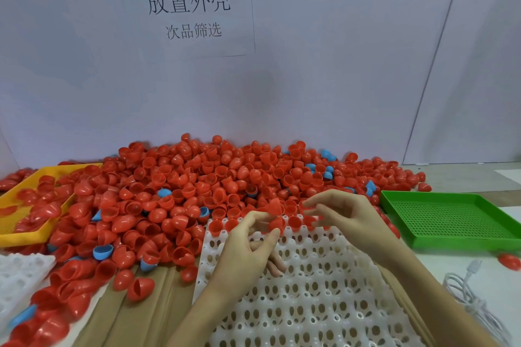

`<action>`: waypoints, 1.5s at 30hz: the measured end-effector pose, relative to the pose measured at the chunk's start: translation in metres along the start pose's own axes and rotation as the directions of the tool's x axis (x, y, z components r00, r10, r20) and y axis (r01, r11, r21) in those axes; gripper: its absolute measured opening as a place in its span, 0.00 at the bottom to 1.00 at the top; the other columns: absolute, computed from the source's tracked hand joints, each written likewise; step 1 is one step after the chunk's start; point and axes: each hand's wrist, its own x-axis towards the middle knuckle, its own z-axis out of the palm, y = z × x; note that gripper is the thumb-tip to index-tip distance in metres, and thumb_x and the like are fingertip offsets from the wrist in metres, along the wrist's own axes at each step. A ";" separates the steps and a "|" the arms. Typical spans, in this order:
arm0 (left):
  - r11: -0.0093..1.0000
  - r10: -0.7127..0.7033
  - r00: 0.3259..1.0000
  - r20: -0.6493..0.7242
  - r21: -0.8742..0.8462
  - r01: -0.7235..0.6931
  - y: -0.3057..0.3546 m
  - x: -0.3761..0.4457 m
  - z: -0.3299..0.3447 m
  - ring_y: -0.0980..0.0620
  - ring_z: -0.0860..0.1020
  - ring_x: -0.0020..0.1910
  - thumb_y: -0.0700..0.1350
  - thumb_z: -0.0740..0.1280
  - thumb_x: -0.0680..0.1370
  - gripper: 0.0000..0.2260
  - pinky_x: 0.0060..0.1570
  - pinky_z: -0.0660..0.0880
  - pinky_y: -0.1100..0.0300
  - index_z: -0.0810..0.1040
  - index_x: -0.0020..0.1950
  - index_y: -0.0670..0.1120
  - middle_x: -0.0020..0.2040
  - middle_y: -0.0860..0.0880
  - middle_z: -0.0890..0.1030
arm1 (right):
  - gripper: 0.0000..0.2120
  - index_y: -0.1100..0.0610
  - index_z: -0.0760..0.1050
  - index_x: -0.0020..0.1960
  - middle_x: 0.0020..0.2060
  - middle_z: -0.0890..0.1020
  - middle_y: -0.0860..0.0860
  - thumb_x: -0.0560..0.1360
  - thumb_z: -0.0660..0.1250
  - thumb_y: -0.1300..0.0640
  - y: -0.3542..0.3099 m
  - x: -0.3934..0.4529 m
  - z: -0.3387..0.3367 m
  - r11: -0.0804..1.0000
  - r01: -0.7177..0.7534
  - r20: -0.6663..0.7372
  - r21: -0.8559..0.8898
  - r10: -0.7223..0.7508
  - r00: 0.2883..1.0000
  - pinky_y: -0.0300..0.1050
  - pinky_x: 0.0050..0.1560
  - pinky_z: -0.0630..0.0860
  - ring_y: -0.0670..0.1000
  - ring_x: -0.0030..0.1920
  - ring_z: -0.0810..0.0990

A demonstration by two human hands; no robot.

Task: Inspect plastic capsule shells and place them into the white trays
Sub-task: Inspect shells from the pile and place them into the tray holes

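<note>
The left hand [248, 245] is pinching a red shell [276, 224] between thumb and forefinger, just above the far edge of the white tray [324, 290], and its other fingers are curling loosely under the palm. The right hand [342, 212] is holding another red shell [307, 205] with its fingertips, near the same edge; this shell is mostly hidden by the fingers, so its shape is hard to make out. The shells are smooth, shiny, red half-capsules, rounded at one end and open at the other. Some red shells are already sitting in the far row of the tray, but the hands are covering part of that row, so I cannot count them exactly. Behind the tray, a big pile of shells [197, 191] is lying against the wall, too many for counting, mostly red with some blue shells [103, 251] mixed in. A second white tray [19, 273] is cut off at the left edge. One yellow tray [17, 236] is holding red shells at the left, and one green tray [451, 219] is standing at the right. A white cable [468, 298] is lying near the right forearm. A paper sign [189, 5] is hanging on the wall.
</note>
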 end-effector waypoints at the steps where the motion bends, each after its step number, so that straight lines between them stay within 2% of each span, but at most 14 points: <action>1: 1.000 -0.002 1.000 0.008 0.002 0.002 0.000 0.000 0.000 0.40 0.86 0.35 0.43 0.67 0.84 0.09 0.33 0.80 0.57 0.77 0.64 0.50 0.52 0.60 0.83 | 0.10 0.57 0.85 0.59 0.55 0.88 0.51 0.83 0.67 0.64 -0.001 -0.004 0.002 1.000 0.016 0.018 0.014 -0.016 1.000 0.49 0.56 0.85 0.51 0.57 0.87; 6: 1.000 -0.011 0.998 0.067 -0.025 0.012 0.004 0.000 -0.002 0.44 0.82 0.30 0.45 0.65 0.85 0.07 0.28 0.77 0.60 0.79 0.62 0.49 0.48 0.51 0.85 | 0.22 0.50 0.75 0.75 0.69 0.81 0.47 0.83 0.68 0.64 -0.011 -0.011 0.014 0.991 0.077 0.210 0.111 -0.099 0.973 0.49 0.60 0.83 0.50 0.68 0.82; 9: 0.994 -0.034 0.989 0.142 -0.096 0.048 0.007 -0.002 -0.004 0.43 0.80 0.31 0.50 0.62 0.86 0.11 0.30 0.77 0.57 0.78 0.61 0.46 0.46 0.47 0.84 | 0.25 0.44 0.74 0.75 0.72 0.78 0.41 0.82 0.70 0.63 -0.009 -0.014 0.023 0.991 0.130 0.227 0.038 -0.135 0.965 0.47 0.60 0.83 0.47 0.70 0.79; 13: 0.988 -0.049 0.982 0.182 -0.139 0.074 0.010 -0.004 -0.004 0.45 0.78 0.33 0.61 0.56 0.86 0.22 0.34 0.77 0.56 0.81 0.57 0.46 0.46 0.46 0.82 | 0.21 0.42 0.79 0.70 0.67 0.80 0.41 0.80 0.73 0.60 -0.008 -0.018 0.026 0.991 0.127 0.165 -0.028 -0.121 0.979 0.47 0.58 0.84 0.45 0.66 0.81; 17: 0.987 -0.070 0.985 0.159 -0.134 0.092 0.012 -0.006 -0.001 0.47 0.78 0.30 0.64 0.54 0.84 0.25 0.31 0.76 0.58 0.82 0.54 0.47 0.41 0.46 0.82 | 0.12 0.47 0.85 0.60 0.53 0.87 0.49 0.80 0.73 0.60 -0.012 -0.021 0.027 0.994 0.105 0.168 0.018 -0.106 0.980 0.45 0.49 0.84 0.50 0.49 0.87; 20: 0.986 -0.079 0.986 0.149 -0.135 0.099 0.012 -0.006 0.000 0.46 0.78 0.29 0.65 0.54 0.83 0.27 0.30 0.76 0.58 0.81 0.55 0.44 0.40 0.46 0.82 | 0.09 0.48 0.86 0.58 0.49 0.88 0.50 0.82 0.71 0.58 -0.012 -0.022 0.028 0.997 0.072 0.153 0.022 -0.074 0.985 0.46 0.49 0.84 0.52 0.45 0.87; 23: 0.986 -0.080 0.987 0.137 -0.134 0.098 0.013 -0.007 0.001 0.44 0.79 0.29 0.64 0.54 0.83 0.25 0.29 0.76 0.55 0.82 0.55 0.47 0.42 0.43 0.84 | 0.07 0.48 0.86 0.56 0.49 0.88 0.50 0.83 0.71 0.56 -0.011 -0.022 0.027 0.997 0.018 0.164 0.072 -0.030 0.986 0.43 0.51 0.83 0.52 0.47 0.88; 25: 0.990 -0.050 0.992 0.116 -0.124 0.064 0.014 -0.008 0.001 0.42 0.81 0.31 0.62 0.55 0.85 0.21 0.30 0.78 0.52 0.78 0.64 0.50 0.47 0.40 0.85 | 0.06 0.51 0.87 0.56 0.50 0.88 0.52 0.82 0.71 0.56 -0.012 -0.022 0.024 0.983 -0.058 0.179 0.171 0.027 0.983 0.43 0.54 0.83 0.52 0.51 0.88; 27: 0.993 0.031 0.996 0.083 -0.113 -0.022 0.014 -0.008 0.002 0.39 0.84 0.34 0.59 0.62 0.85 0.15 0.30 0.79 0.51 0.74 0.69 0.55 0.53 0.44 0.83 | 0.07 0.54 0.87 0.56 0.51 0.88 0.55 0.81 0.72 0.55 -0.011 -0.022 0.021 0.954 -0.146 0.224 0.262 0.087 0.971 0.47 0.57 0.84 0.55 0.54 0.88; 30: 0.984 0.168 0.984 0.055 -0.067 -0.165 0.016 -0.007 0.001 0.37 0.85 0.35 0.50 0.68 0.83 0.13 0.29 0.81 0.50 0.74 0.68 0.56 0.58 0.51 0.81 | 0.08 0.58 0.86 0.57 0.52 0.87 0.59 0.81 0.73 0.56 -0.009 -0.022 0.019 0.926 -0.213 0.260 0.313 0.132 0.957 0.51 0.60 0.83 0.58 0.53 0.87; 35: 0.985 0.171 0.985 0.019 0.015 -0.171 0.014 -0.008 0.002 0.41 0.83 0.30 0.50 0.66 0.84 0.06 0.27 0.79 0.51 0.79 0.60 0.52 0.52 0.48 0.83 | 0.11 0.57 0.82 0.62 0.51 0.86 0.61 0.81 0.73 0.57 -0.012 -0.023 0.019 0.889 -0.249 0.306 0.385 0.132 0.943 0.48 0.54 0.83 0.59 0.50 0.86; 38: 0.988 0.153 0.988 0.007 0.028 -0.153 0.013 -0.007 0.003 0.42 0.81 0.27 0.51 0.64 0.84 0.06 0.26 0.78 0.52 0.79 0.59 0.53 0.46 0.46 0.84 | 0.15 0.54 0.79 0.68 0.51 0.86 0.62 0.82 0.73 0.56 -0.016 -0.024 0.020 0.904 -0.215 0.347 0.369 0.081 0.934 0.48 0.53 0.83 0.59 0.50 0.87; 41: 0.987 0.150 0.989 0.004 0.050 -0.150 0.012 -0.006 0.002 0.42 0.79 0.24 0.51 0.62 0.86 0.06 0.23 0.75 0.55 0.77 0.60 0.54 0.38 0.47 0.84 | 0.14 0.55 0.79 0.68 0.52 0.86 0.62 0.82 0.72 0.57 -0.019 -0.025 0.020 0.926 -0.155 0.316 0.345 0.041 0.948 0.47 0.52 0.83 0.59 0.49 0.87; 45: 0.994 0.112 0.992 0.053 -0.002 -0.112 0.011 -0.006 0.003 0.42 0.79 0.25 0.55 0.61 0.85 0.10 0.20 0.73 0.58 0.78 0.55 0.52 0.42 0.43 0.84 | 0.12 0.54 0.80 0.64 0.49 0.87 0.60 0.81 0.74 0.56 -0.023 -0.026 0.020 0.959 -0.091 0.286 0.267 0.011 0.958 0.45 0.50 0.82 0.58 0.46 0.87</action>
